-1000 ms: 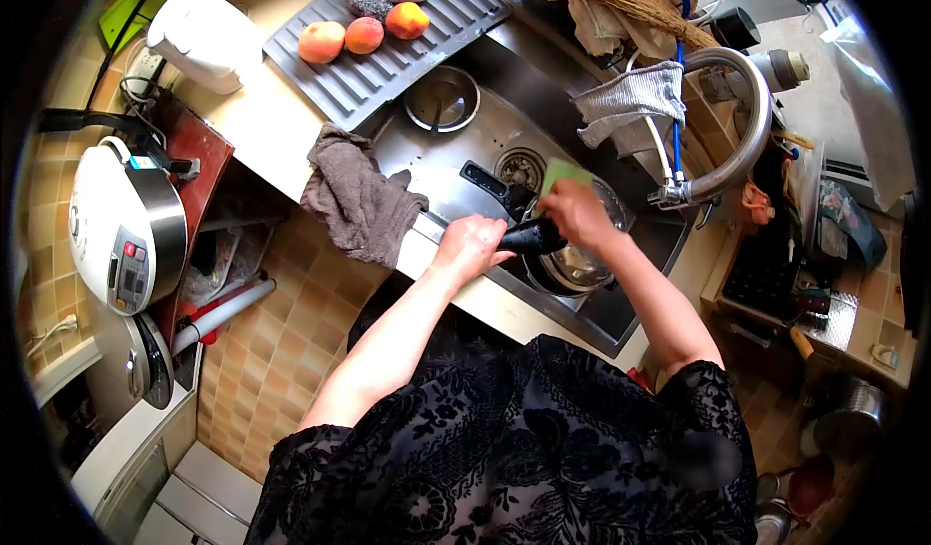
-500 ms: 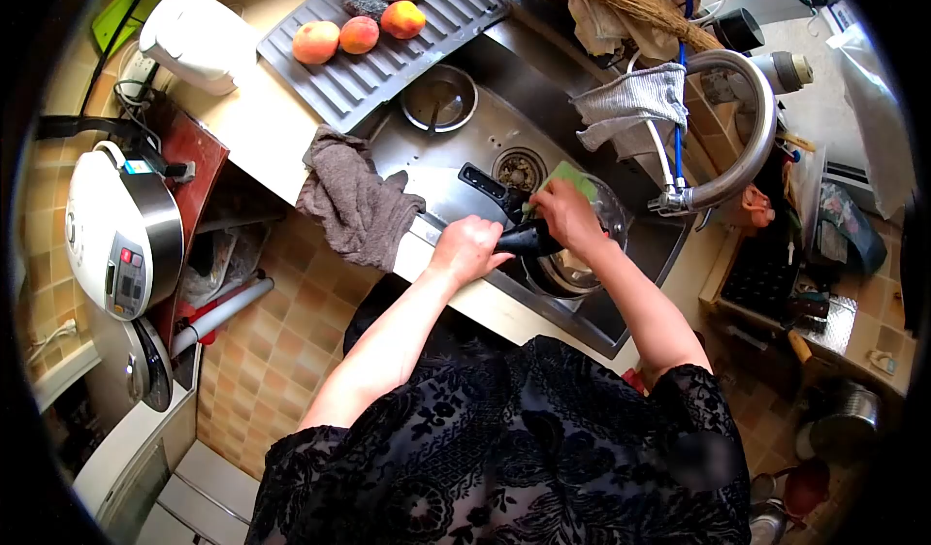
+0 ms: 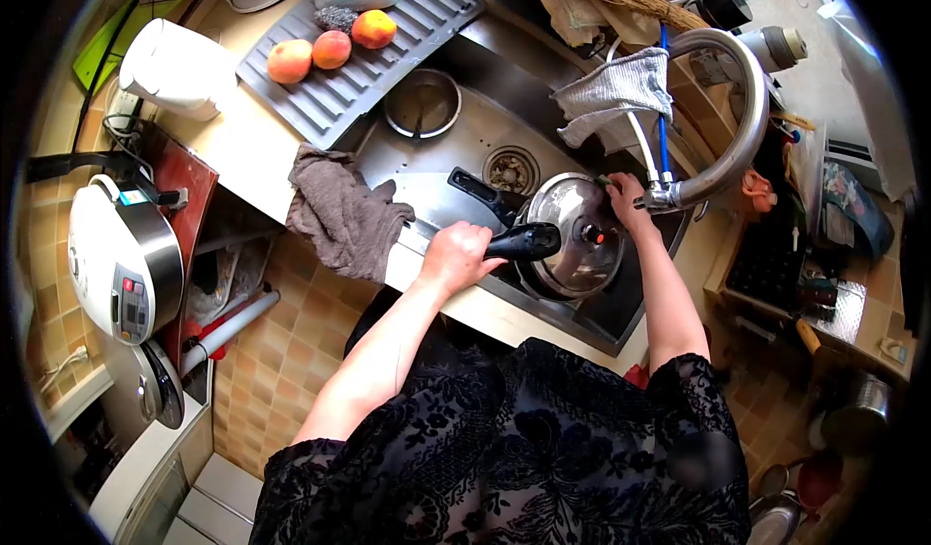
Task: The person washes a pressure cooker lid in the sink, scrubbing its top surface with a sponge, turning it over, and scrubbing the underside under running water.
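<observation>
A shiny pressure cooker lid point(image 3: 561, 217) with a red-centred black knob lies over a pot in the sink point(image 3: 393, 162); the pot is mostly hidden beneath it. My left hand point(image 3: 456, 257) is closed around the lid's black handle point(image 3: 526, 242). Another long black handle point(image 3: 480, 192) sticks out beside it. At the lid's far right rim, my right hand point(image 3: 626, 202) has its fingers curled over a green scrubbing pad point(image 3: 603, 179), of which only a sliver shows.
A metal bowl point(image 3: 452, 102) sits in the sink by the drain point(image 3: 511, 171). The faucet point(image 3: 742, 147) arches at right with a grey cloth point(image 3: 606, 94). A brown towel point(image 3: 339, 220) hangs over the counter edge. Peaches point(image 3: 332, 49) rest on the grey drainboard point(image 3: 383, 75).
My right hand has moved from the black handles to the lid's far right rim, taking the green pad along. The lid now shows its top with the knob. My left hand keeps its grip.
</observation>
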The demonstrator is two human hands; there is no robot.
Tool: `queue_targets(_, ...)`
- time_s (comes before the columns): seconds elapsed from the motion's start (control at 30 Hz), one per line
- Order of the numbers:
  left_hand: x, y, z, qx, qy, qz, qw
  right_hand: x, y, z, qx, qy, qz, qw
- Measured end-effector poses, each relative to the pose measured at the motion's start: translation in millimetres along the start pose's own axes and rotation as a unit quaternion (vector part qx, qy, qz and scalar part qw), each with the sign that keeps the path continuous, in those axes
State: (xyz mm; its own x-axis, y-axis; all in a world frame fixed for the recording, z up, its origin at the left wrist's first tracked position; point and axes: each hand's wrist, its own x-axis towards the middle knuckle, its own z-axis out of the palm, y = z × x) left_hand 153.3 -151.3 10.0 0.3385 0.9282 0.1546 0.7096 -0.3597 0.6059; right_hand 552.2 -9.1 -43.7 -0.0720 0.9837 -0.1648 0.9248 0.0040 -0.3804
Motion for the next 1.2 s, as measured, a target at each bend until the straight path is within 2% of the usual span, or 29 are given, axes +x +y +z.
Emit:
queue_targets(0.07,0.5,0.3,-1.7,0.005,0.000,0.005,1.000,-24.7,-8.5,-9.8,-0.051,0.036,0.025,0.998)
queue_targets(0.1,0.2,1.2,-2.6,0.004,0.002,0.001,1.000,-36.5,-14.9,-19.1,-0.071,0.003,0.075,0.995)
queue_targets(0.23,2.3,2.6,-4.4,0.001,0.003,-0.001,1.000,-89.4,-1.8,-33.6,0.040,0.005,0.146,0.988)
queue_targets(0.27,2.6,2.3,-3.3,0.000,0.003,-0.001,1.000,-102.4,0.2,-35.1,0.055,0.009,0.140,0.989)
queue_targets(0.4,3.3,4.1,-3.7,0.006,0.002,-0.004,1.000,-154.0,-21.2,-25.5,0.061,0.047,0.221,0.972)
queue_targets(0.47,3.1,4.0,-4.0,0.011,-0.008,-0.010,1.000,-180.4,-59.8,-19.8,0.047,0.109,0.202,0.972)
queue_targets(0.53,3.0,3.4,-2.1,0.012,-0.006,-0.009,1.000,-200.4,-98.2,-9.2,0.039,0.158,0.129,0.978)
queue_targets(0.6,2.7,5.4,-2.2,0.029,-0.017,-0.013,0.999,-206.1,-142.2,2.6,0.071,0.182,0.079,0.978)
queue_targets(0.7,3.9,5.9,-3.8,0.025,-0.017,-0.017,0.999,-197.0,-210.4,8.5,0.023,0.171,0.014,0.985)
queue_targets(0.73,3.1,4.8,-1.9,0.023,-0.016,-0.017,0.999,-195.1,-218.1,10.2,-0.008,0.155,0.004,0.988)
queue_targets(0.77,2.6,2.4,0.4,0.021,-0.014,-0.016,1.000,-196.7,-218.1,10.7,0.008,0.183,-0.012,0.983)
queue_targets(0.87,3.4,0.9,0.3,0.017,-0.013,-0.014,1.000,-220.9,-192.7,4.3,-0.052,0.140,-0.090,0.985)
queue_targets(1.0,3.4,3.1,0.1,0.011,-0.004,-0.013,1.000,-243.2,-162.1,-8.8,-0.023,0.142,-0.068,0.987)
queue_targets(1.13,4.3,5.7,0.5,0.007,-0.014,-0.020,1.000,-218.8,-206.2,9.4,0.034,0.147,-0.055,0.987)
queue_targets(1.2,4.0,2.3,0.6,0.004,-0.014,-0.021,1.000,-202.6,-221.1,18.8,0.050,0.139,-0.086,0.985)
